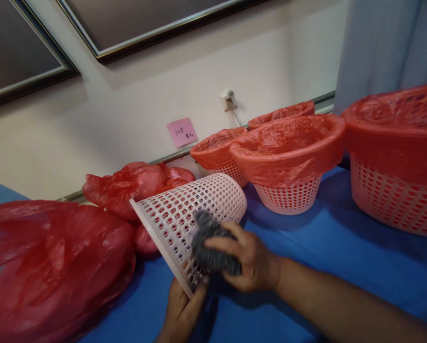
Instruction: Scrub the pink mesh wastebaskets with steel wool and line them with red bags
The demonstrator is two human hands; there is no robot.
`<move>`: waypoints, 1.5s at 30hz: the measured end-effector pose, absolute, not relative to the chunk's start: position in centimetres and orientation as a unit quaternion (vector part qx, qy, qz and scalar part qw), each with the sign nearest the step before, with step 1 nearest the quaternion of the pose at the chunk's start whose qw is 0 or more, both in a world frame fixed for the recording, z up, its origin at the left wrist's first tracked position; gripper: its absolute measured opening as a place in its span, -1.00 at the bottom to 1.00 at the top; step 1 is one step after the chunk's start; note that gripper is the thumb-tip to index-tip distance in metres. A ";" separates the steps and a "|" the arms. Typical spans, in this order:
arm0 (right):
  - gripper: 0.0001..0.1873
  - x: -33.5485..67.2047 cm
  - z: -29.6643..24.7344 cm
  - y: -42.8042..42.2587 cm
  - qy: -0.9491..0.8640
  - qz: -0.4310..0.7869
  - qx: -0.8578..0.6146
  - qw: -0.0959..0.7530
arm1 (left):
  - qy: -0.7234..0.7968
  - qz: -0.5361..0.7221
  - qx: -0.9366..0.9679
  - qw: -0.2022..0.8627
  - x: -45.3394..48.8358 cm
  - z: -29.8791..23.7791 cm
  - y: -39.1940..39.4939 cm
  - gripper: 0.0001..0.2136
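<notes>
A white perforated plastic wastebasket (213, 195) lies tilted on its side, its wide rim toward the lower left. My left hand (183, 305) grips that rim from below, thumb on the outside and fingers partly hidden. In my right hand (251, 257) is a crumpled dark grey cloth (213, 245), pressed against the basket's outer wall. The fingers of this hand are bent around the cloth and slightly blurred.
Bulging red plastic bags (63, 257) lie on the blue tablecloth (342, 290) at the left. Several baskets lined with red bags, one being a white basket (288, 195), stand along the right. A pink note (182, 132) and a socket (229, 102) are on the wall.
</notes>
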State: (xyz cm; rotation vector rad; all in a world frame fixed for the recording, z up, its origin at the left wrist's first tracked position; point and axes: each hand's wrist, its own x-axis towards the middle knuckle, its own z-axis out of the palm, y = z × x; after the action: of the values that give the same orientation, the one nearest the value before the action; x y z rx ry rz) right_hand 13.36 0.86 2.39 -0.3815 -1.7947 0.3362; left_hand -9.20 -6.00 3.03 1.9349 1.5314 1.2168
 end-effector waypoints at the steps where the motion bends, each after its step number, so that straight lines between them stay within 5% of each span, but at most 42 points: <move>1: -0.30 13.6 2.3 1.8 -0.736 0.162 -0.236 0.614 | 0.542 0.431 0.695 0.190 -9.1 3.0 -6.0 -0.53; 7: -0.41 15.2 1.4 7.3 -0.521 0.283 -0.517 0.618 | 0.524 0.346 0.767 0.128 -9.7 1.2 -6.2 -0.53; 16: -0.21 12.8 2.7 -1.4 -0.787 0.159 -0.077 0.591 | 0.453 0.303 0.833 0.098 -8.9 1.1 -5.7 -0.60; 25: -0.40 15.3 1.6 6.7 -0.551 0.223 -0.499 0.631 | 0.476 0.270 0.834 0.069 -10.5 0.1 -5.5 -0.55; 32: -0.28 14.0 2.9 0.9 -0.772 0.123 -0.138 0.608 | 0.509 0.246 0.818 0.105 -8.7 1.7 -5.7 -0.53; 37: -0.31 12.9 2.6 -0.5 -0.804 0.107 -0.063 0.582 | 0.515 0.353 0.745 0.234 -9.2 3.1 -6.3 -0.59; 45: -0.38 14.3 1.0 6.4 -0.557 0.282 -0.500 0.600 | 0.544 0.321 0.750 0.199 -8.6 2.1 -5.8 -0.49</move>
State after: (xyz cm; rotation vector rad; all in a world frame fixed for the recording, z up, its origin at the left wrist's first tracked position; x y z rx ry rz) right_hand 14.25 6.45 1.02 -1.1585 -1.2919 0.6532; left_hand -8.58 -5.85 2.07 2.0977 1.5206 0.8969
